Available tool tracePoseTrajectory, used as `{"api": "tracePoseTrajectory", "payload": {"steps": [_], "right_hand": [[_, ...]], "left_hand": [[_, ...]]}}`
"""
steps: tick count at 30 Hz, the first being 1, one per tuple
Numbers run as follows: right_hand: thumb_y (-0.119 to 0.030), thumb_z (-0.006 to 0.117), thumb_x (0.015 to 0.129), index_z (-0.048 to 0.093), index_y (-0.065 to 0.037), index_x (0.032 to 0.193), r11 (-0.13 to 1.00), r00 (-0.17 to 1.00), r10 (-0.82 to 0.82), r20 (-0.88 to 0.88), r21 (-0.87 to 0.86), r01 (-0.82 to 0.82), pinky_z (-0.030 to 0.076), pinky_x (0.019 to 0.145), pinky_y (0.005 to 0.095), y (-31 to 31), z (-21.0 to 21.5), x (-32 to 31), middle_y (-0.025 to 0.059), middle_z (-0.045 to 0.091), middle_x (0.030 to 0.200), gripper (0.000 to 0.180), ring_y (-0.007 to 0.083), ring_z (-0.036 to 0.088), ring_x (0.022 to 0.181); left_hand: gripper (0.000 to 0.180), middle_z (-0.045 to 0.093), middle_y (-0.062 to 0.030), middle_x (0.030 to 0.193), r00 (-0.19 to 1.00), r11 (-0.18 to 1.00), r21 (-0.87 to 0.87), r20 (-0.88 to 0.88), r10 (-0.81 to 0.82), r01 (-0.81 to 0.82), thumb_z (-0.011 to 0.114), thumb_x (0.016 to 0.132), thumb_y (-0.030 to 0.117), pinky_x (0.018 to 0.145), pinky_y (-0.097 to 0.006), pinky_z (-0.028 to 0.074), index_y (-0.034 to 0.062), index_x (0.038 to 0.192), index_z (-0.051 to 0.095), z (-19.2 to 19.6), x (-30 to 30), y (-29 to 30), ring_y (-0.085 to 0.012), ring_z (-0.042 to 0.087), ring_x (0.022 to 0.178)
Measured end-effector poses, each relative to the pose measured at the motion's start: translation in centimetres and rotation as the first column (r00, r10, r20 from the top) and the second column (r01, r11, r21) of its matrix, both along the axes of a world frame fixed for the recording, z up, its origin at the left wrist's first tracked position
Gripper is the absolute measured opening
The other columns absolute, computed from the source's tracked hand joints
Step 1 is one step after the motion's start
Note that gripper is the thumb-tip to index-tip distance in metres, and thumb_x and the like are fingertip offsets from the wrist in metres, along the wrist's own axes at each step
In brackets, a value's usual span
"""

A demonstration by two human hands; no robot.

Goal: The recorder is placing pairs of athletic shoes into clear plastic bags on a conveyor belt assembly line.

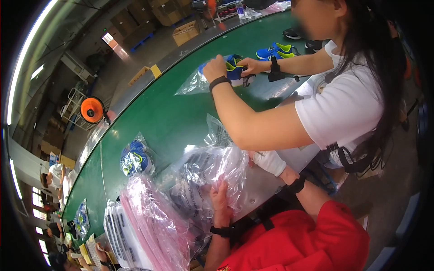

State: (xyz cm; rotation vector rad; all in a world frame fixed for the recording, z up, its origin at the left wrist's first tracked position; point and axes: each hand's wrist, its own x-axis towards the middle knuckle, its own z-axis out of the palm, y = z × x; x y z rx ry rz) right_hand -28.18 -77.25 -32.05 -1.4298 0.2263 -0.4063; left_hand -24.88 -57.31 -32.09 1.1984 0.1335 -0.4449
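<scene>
My left hand (pixel 220 197) is closed on a clear plastic bag (pixel 203 169), thumb against the crinkled film. My right hand (pixel 270 163), in a white glove, is at the bag's right edge. Its fingertips are partly hidden, so I cannot make out whether they pinch the film. Just left of my left hand lies a thick stack of pinkish plastic bags (pixel 151 221), beside a pile of white-and-clear printed packaging (pixel 120 235). Beyond them, a blue and yellow-green shoe in a clear bag (pixel 137 158) rests on the green table.
At the right, a co-worker in a white shirt (pixel 343 108) handles a blue sneaker (pixel 234 72) and a clear bag (pixel 193 82) over the green conveyor table (pixel 167 117). Blue shoes (pixel 276 51) lie farther back. Another bagged shoe (pixel 82 219) is at far left. An orange fan (pixel 91 110) stands beyond.
</scene>
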Motion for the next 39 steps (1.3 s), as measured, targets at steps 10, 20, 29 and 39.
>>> {"api": "tracePoseTrajectory", "payload": {"steps": [10,20,29,39], "right_hand": [[-0.018,0.048,0.095,0.058,0.0,0.075,0.994,0.994,0.066,-0.091,-0.085,-0.074,0.046,0.059,0.0264,-0.3,0.5,-0.1,0.0039,0.058,0.065,0.029,0.0108,0.057,0.061],[-0.014,0.052,0.093,0.057,-0.001,0.093,0.998,0.999,0.023,0.049,-0.057,-0.02,0.046,0.051,0.0265,0.1,-2.1,0.4,0.0037,0.058,0.069,0.013,0.0123,0.057,0.059],[-0.018,0.052,0.094,0.059,-0.003,0.082,0.907,0.998,-0.027,0.064,-0.418,0.052,0.046,0.051,0.0262,-0.1,-1.0,0.5,0.0033,0.057,0.065,0.021,0.0121,0.055,0.056],[-0.018,0.051,0.094,0.061,0.001,0.086,0.985,0.998,0.051,-0.022,-0.167,-0.054,0.046,0.056,0.0248,0.2,-0.5,0.1,0.0037,0.059,0.069,0.023,0.0098,0.057,0.061]], "left_hand": [[0.022,0.058,0.0055,0.084,1.0,1.0,-0.005,-0.007,-0.018,0.018,0.063,0.087,0.012,0.06,-0.018,0.04,0.0062,0.108,0.063,-0.4,0.2,0.3,-0.0031,0.052,0.071],[0.019,0.061,0.0039,0.086,0.999,0.999,-0.022,-0.023,-0.038,0.037,0.063,0.087,0.012,0.061,-0.019,0.042,0.006,0.105,0.064,-0.6,0.2,0.5,-0.0039,0.054,0.072],[0.02,0.063,0.0013,0.09,0.999,0.998,-0.034,-0.003,-0.055,0.054,0.062,0.088,0.013,0.065,-0.021,0.045,0.0056,0.106,0.063,-0.4,0.2,0.6,-0.0071,0.057,0.076],[0.018,0.062,0.0025,0.089,0.998,0.998,-0.036,-0.006,-0.06,0.06,0.062,0.088,0.013,0.066,-0.021,0.045,0.0058,0.105,0.063,-0.9,0.4,0.8,-0.006,0.056,0.076]]}}
